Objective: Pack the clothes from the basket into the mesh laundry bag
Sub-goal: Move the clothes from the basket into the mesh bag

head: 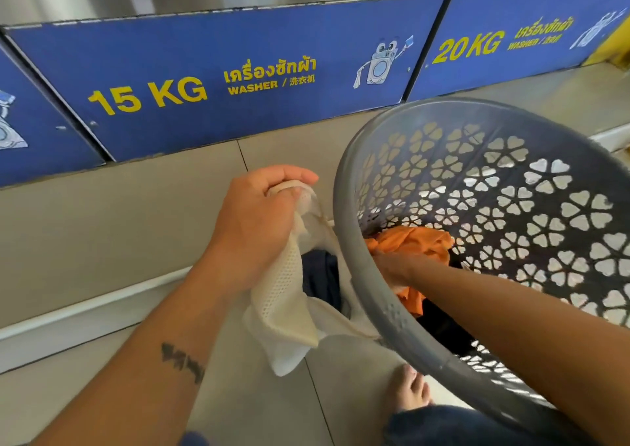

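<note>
A grey plastic basket (344,214) with flower-shaped holes is tilted toward me at the right. Inside it lies an orange garment (419,241) over dark clothes (443,326). My right hand (392,268) reaches into the basket and grips the orange garment; the basket rim hides part of the hand. My left hand (255,220) grips the top edge of the white mesh laundry bag (283,295), which hangs open beside the basket. A dark navy garment (322,275) shows inside the bag.
Blue washer panels marked 15 KG (146,96) and 20 KG (467,48) stand behind on a raised tiled step (119,214). My bare foot (409,391) rests on the tiled floor below the basket.
</note>
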`<state>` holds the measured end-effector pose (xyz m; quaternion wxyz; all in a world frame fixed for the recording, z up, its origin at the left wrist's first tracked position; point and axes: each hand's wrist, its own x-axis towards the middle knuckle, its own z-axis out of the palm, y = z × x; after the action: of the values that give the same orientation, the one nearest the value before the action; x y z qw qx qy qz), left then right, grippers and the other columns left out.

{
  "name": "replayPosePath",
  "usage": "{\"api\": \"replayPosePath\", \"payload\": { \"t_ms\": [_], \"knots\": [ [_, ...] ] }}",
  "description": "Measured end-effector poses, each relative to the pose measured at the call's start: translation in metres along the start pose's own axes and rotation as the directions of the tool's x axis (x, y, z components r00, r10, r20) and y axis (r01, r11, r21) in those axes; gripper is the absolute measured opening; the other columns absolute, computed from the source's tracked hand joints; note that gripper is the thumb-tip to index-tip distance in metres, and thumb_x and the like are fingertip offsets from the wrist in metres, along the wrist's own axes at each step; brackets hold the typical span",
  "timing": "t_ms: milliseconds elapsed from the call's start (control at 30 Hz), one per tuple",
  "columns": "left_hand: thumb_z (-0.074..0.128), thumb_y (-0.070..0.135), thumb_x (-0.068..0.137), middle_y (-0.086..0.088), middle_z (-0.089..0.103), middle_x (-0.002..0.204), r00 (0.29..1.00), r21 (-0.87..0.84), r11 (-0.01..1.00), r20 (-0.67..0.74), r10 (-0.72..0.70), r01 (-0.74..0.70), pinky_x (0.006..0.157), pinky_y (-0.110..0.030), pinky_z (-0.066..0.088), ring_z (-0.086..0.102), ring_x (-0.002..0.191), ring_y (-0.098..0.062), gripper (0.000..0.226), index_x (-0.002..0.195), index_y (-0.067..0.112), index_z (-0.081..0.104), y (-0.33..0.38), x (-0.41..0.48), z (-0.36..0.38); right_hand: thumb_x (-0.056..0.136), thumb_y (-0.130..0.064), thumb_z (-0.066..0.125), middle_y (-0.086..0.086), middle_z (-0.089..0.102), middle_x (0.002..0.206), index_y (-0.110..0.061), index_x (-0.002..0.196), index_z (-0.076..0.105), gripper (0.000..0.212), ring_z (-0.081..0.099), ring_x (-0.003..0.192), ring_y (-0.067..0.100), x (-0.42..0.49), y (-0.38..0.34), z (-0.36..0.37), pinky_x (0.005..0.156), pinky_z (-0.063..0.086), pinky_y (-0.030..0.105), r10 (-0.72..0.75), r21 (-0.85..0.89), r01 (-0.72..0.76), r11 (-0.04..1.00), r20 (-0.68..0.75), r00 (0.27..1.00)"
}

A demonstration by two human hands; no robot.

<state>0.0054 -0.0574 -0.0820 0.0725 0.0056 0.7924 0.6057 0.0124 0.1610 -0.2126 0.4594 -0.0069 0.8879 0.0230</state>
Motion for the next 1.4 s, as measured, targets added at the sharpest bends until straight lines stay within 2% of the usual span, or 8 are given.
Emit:
{"api": "replayPosePath", "payload": {
  "t_ms": [133, 267, 433, 667, 833, 1133, 1300, 1400],
  "knots": [
    [0.053, 0.007, 0.09, 0.016, 0.071, 0.097, 1.0, -0.013, 1.0, -0.005, -0.004, 0.004, 0.073, -0.022, 0.05, 0.063, 0.092, -0.004, 0.034, 0.089, 0.032, 0.077, 0.002, 0.004, -0.002, 0.089, -0.036, 0.056, 0.008, 0.066, 0.121, -0.016, 0.131, 0.058, 0.047, 0.062, 0.109, 0.029, -0.002, 0.009, 0.0, 0.095, 0.055, 0.044, -0.063, 0.087, 0.072, 0.994, -0.098, 0.993],
    [0.053, 0.008, 0.09, 0.011, 0.071, 0.096, 1.0, -0.019, 1.0, -0.019, -0.011, 0.011, 0.071, -0.023, 0.05, 0.063, 0.09, -0.01, 0.033, 0.087, 0.031, 0.077, 0.01, 0.006, -0.009, 0.076, -0.035, 0.058, 0.004, 0.067, 0.086, -0.017, 0.088, 0.064, 0.022, 0.064, 0.085, 0.029, -0.036, 0.018, -0.021, 0.082, 0.057, 0.048, -0.042, 0.283, 0.125, 0.951, -0.281, 0.959],
    [0.055, 0.007, 0.088, 0.012, 0.071, 0.1, 0.996, -0.034, 0.999, -0.084, 0.022, -0.025, 0.087, -0.03, 0.052, 0.062, 0.1, -0.01, 0.03, 0.089, 0.027, 0.078, 0.029, -0.007, -0.029, 0.081, -0.012, 0.061, 0.003, 0.056, 0.063, -0.007, 0.076, 0.06, 0.007, 0.053, 0.058, 0.015, -0.121, 0.023, -0.052, 0.058, 0.046, 0.036, 0.024, 0.599, 0.307, 0.74, -0.479, 0.877],
    [0.058, 0.006, 0.087, 0.016, 0.072, 0.095, 0.989, -0.077, 0.993, -0.127, 0.075, -0.085, 0.078, -0.021, 0.048, 0.062, 0.095, -0.001, 0.028, 0.09, 0.026, 0.077, 0.058, -0.044, -0.045, 0.08, -0.018, 0.06, 0.0, 0.056, 0.064, 0.0, 0.085, 0.062, 0.019, 0.051, 0.059, 0.014, -0.238, -0.014, -0.08, 0.062, 0.043, 0.035, 0.159, 0.577, 0.551, 0.603, -0.763, 0.626],
    [0.06, 0.008, 0.087, 0.016, 0.072, 0.091, 0.983, -0.081, 0.991, -0.158, 0.094, -0.108, 0.071, -0.018, 0.045, 0.062, 0.089, 0.001, 0.025, 0.09, 0.025, 0.077, 0.068, -0.068, -0.053, 0.083, -0.024, 0.062, 0.006, 0.065, 0.073, -0.01, 0.083, 0.06, 0.015, 0.059, 0.066, 0.021, -0.259, -0.072, -0.073, 0.062, 0.049, 0.037, 0.324, 0.494, 0.524, 0.693, -0.864, 0.386],
    [0.065, 0.003, 0.077, 0.009, 0.07, 0.073, 0.971, -0.147, 0.988, -0.237, 0.011, -0.047, 0.05, -0.017, 0.047, 0.062, 0.059, -0.003, 0.023, 0.084, 0.022, 0.074, 0.071, -0.087, -0.07, 0.075, -0.023, 0.056, -0.003, 0.051, 0.082, -0.016, 0.077, 0.048, 0.011, 0.047, 0.072, 0.017, -0.225, -0.133, -0.015, 0.066, 0.04, 0.036, -0.138, 0.103, 0.635, 0.766, -0.938, 0.319],
    [0.064, 0.002, 0.078, 0.006, 0.071, 0.079, 0.975, -0.111, 0.992, -0.217, 0.038, -0.063, 0.042, -0.008, 0.043, 0.06, 0.049, 0.007, 0.024, 0.089, 0.021, 0.074, 0.07, -0.088, -0.074, 0.083, -0.013, 0.054, -0.011, 0.07, 0.095, -0.02, 0.115, 0.068, 0.036, 0.063, 0.082, 0.008, -0.235, -0.131, -0.016, 0.08, 0.053, 0.028, -0.348, 0.219, 0.728, 0.649, -0.766, 0.54],
    [0.063, 0.005, 0.082, 0.008, 0.07, 0.084, 0.978, -0.072, 0.996, -0.203, 0.043, -0.059, 0.05, -0.015, 0.046, 0.063, 0.062, 0.0, 0.024, 0.092, 0.023, 0.074, 0.07, -0.087, -0.075, 0.077, -0.018, 0.048, -0.007, 0.072, 0.104, -0.022, 0.114, 0.063, 0.041, 0.068, 0.092, 0.016, -0.24, -0.119, -0.023, 0.08, 0.057, 0.04, -0.193, 0.147, 0.692, 0.706, -0.901, 0.389]
  ]
}}
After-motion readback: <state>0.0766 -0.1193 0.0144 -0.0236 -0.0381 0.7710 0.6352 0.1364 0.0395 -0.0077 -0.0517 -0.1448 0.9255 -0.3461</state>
